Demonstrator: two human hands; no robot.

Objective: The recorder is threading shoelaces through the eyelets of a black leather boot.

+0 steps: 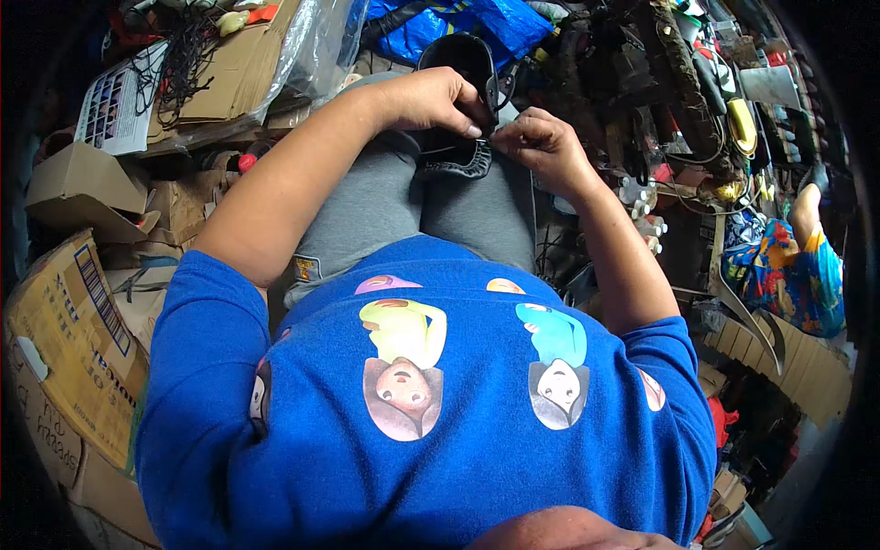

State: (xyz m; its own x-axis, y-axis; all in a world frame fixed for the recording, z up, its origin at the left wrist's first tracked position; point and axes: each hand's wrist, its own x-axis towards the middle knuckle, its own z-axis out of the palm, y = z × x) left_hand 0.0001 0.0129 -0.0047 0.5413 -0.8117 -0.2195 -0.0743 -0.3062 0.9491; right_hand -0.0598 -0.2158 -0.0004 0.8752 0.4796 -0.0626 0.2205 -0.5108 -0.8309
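Note:
A black shoe [460,57] rests between my grey-trousered thighs, its dark opening facing up and a ribbed or gathered edge [469,169] toward me. My left hand [438,103] is closed over its near side, with thumb and fingers bent against the black material. Close by on the right, my right hand [543,145] is pinched at the shoe's edge. A thin pale line, perhaps thread or a needle, shows between the two hands. Whatever sits in the right fingertips is too small to make out.
Flattened cardboard [240,78] and a cardboard box [87,188] lie to the left. A blue plastic bag [412,37] is beyond the shoe. Tools and clutter crowd the right, with small white bottles [642,215], a curved blade [747,307] and another person's leg [806,213].

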